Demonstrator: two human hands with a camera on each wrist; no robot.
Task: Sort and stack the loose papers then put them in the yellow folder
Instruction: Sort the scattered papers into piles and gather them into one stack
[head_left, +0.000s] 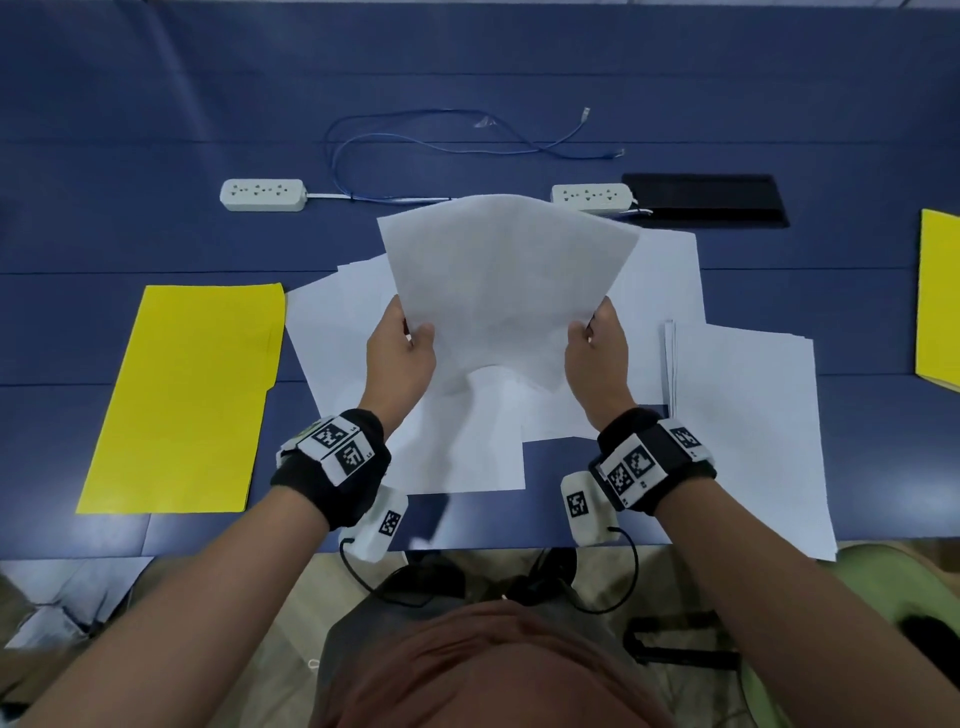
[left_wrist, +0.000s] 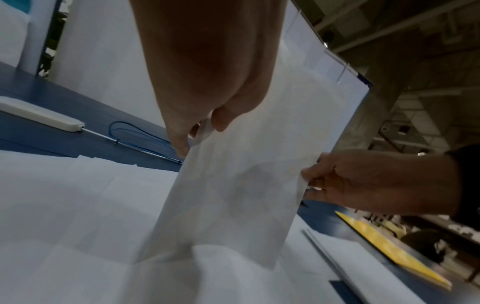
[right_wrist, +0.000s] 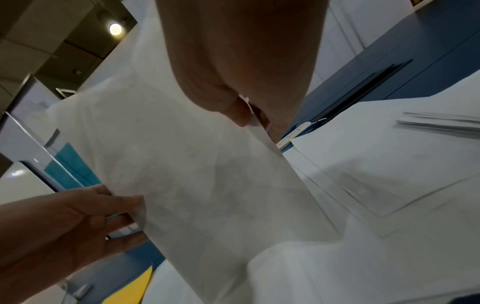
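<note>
Head view: both hands (head_left: 400, 353) pinch raised paper (head_left: 504, 280)

Bare forearms. Black wrist straps (head_left: 332, 467) with white square-code tags, white camera pods (head_left: 584, 506) trailing black cables; rust-brown shirt (head_left: 467, 670).

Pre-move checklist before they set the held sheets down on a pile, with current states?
1. Left hand grips the held sheets at their left edge: ok.
2. Right hand grips the right edge: ok.
3. Held sheets lifted off the loose papers on the table: ok at the top; whether the bottom edge still touches them, cannot tell.
4. Edges of the held sheets squared: cannot tell, they bow and blur.
5. Stack on the right ready to receive: ok, lying flat, nothing on it.
6. Yellow folder open for loading: not ok, it lies closed and flat at left.
</note>
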